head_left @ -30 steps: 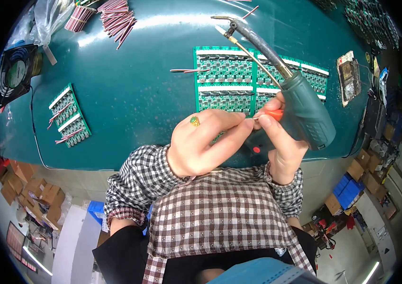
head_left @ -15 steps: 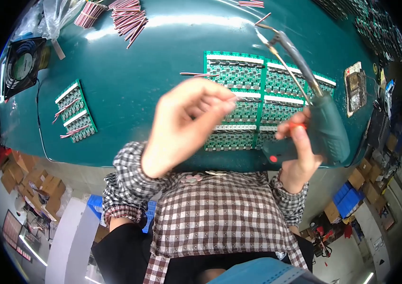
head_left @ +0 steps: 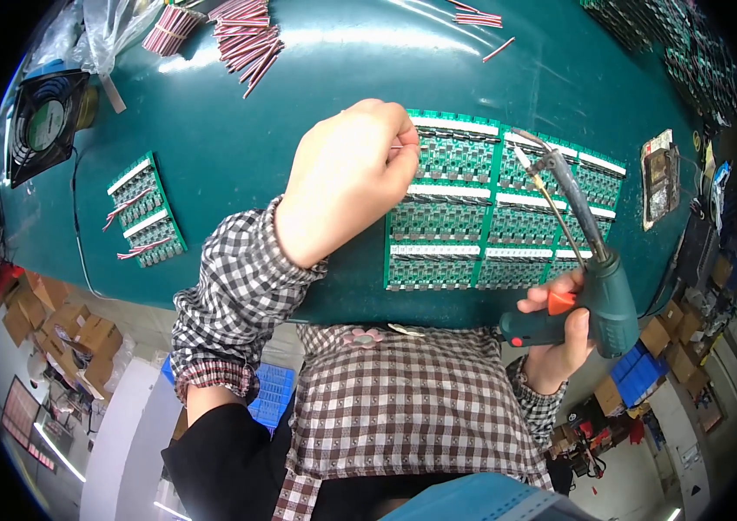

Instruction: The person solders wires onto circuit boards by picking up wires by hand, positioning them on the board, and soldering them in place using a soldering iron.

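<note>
My left hand (head_left: 347, 182) pinches an apparent wire (head_left: 397, 147) by the circuit panel (head_left: 490, 210), upper left; my right hand (head_left: 570, 346) grips the soldering gun (head_left: 611, 300), pointing up-left.

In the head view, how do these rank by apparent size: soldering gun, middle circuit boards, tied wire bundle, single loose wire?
Middle circuit boards
Soldering gun (perhaps enlarged by nearness)
Tied wire bundle
Single loose wire

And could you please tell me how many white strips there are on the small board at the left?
2: the upper strip near the small board's far edge, and the lower strip about halfway down. Neither is hidden.
</note>
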Available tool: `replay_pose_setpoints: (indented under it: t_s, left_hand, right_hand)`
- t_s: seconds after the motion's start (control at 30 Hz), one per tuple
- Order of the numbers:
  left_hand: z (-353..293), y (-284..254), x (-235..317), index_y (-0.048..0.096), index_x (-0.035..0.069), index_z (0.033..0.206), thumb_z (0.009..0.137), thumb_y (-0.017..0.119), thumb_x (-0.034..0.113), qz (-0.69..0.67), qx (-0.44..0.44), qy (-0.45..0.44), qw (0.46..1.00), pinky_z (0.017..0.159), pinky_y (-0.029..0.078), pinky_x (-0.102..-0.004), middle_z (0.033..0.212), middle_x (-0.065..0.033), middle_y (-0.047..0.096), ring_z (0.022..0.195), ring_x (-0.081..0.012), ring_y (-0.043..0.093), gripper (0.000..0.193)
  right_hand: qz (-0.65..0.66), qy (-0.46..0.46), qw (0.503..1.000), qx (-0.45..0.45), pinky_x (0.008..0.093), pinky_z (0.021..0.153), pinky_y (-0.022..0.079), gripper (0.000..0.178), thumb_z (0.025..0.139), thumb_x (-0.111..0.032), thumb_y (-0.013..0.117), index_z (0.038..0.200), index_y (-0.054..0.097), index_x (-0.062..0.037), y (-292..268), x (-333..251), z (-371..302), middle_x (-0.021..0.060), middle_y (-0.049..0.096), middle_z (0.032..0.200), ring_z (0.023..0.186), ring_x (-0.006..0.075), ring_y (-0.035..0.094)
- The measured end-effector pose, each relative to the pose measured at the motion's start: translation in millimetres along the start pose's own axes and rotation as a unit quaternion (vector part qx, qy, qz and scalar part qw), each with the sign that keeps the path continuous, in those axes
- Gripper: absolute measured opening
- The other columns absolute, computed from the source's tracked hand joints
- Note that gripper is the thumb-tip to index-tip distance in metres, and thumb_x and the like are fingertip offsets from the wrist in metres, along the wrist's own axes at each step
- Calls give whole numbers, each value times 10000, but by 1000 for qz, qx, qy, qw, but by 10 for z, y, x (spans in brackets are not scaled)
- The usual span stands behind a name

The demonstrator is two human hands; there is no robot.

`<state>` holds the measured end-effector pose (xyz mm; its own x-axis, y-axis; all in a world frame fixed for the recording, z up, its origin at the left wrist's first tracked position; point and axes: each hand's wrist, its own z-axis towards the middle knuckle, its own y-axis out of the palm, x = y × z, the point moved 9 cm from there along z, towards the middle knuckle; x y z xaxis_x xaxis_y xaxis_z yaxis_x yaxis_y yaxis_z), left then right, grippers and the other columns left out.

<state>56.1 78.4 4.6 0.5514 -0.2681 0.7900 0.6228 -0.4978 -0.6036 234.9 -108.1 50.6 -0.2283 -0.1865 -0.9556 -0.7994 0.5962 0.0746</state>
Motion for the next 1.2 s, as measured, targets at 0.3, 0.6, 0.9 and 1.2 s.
replay_pose_setpoints:
  t_s: [0.3,0.6,0.9,1.2]
  left_hand:
    - [3,1,-8,592,33,751,718,627,41,-67,30,-17,997,531,428,-225,702,-39,573,581,-108,533,49]
    - [-14,39,17,535,57,684,665,602,29,-34,58,7,998,567,472,-328,666,-70,561,609,-229,580,76]
    - [-43,66,24,529,70,678,645,627,25,-60,76,5,995,556,451,-300,638,-36,519,574,-193,540,113]
    - [-69,79,-13,524,69,674,642,632,31,-52,102,0,993,536,432,-318,630,-40,508,559,-207,520,119]
  right_hand:
    - [-52,12,999,4,373,668,582,494,828,-275,609,1150,455,67,34,17,14,151,537,966,903,272,599]
    - [-72,18,997,18,323,596,591,516,843,-297,588,1187,430,55,3,43,13,128,543,921,845,244,607]
    - [-37,50,998,12,389,678,571,453,814,-228,630,1117,488,76,-32,93,-26,162,578,923,849,281,620]
    - [-79,62,994,-36,385,702,561,383,836,-155,599,1120,494,80,50,122,-54,174,599,932,852,274,619]
